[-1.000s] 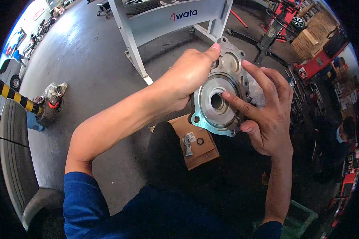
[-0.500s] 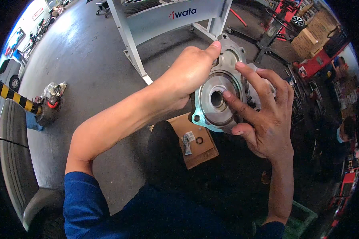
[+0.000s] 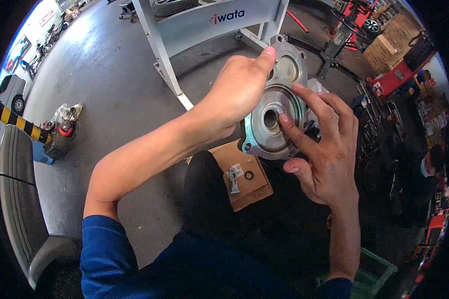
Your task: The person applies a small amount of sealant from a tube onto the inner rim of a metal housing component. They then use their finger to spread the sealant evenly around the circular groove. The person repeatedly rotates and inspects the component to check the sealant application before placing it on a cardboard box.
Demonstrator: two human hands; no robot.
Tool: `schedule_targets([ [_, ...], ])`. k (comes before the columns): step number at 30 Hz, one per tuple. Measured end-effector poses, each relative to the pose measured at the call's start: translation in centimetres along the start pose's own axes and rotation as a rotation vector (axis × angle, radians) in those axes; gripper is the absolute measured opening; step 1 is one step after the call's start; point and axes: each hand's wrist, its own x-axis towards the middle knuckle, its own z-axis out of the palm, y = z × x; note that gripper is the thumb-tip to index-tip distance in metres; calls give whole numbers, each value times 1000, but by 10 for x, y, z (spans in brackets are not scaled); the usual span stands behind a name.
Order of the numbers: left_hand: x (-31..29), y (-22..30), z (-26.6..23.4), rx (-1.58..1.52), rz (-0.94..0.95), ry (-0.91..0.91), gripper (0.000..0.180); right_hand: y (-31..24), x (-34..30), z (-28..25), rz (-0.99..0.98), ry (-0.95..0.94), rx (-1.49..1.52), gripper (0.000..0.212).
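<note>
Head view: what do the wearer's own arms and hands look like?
Left sleeve: dark blue, short, hem near the elbow. Right sleeve: dark blue, only its edge showing. Forearms bare. Left hand and right hand: no gloves, watch or markings visible.

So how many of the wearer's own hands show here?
2: the left hand grips the metal part at its upper left; the right hand is at its right, index fingertip by the central bore. The left fingers are mostly hidden.

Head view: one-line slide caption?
Left hand grips a metal cover; right hand, fingers spread, has its index finger at the central hole; cardboard below.
</note>
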Motion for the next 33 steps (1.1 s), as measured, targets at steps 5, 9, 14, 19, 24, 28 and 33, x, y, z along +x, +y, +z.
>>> schedule_targets([
  [5,1,-2,1,80,58,47,60,-3,-2,2,13,42,86,65],
  [9,5,-6,1,148,106,87,63,-6,-2,2,16,46,80,66],
  [14,6,-12,1,183,239,125,64,-11,-1,1,51,33,94,70],
  [19,2,-9,1,247,391,170,63,-21,0,1,145,19,116,75],
  [24,-1,-7,3,206,496,203,62,-28,1,4,180,64,140,75],
  [28,-6,-2,5,246,533,250,61,-34,1,8,200,94,119,74],
  [33,-7,-3,4,242,528,268,61,-37,3,11,271,79,232,73],
])
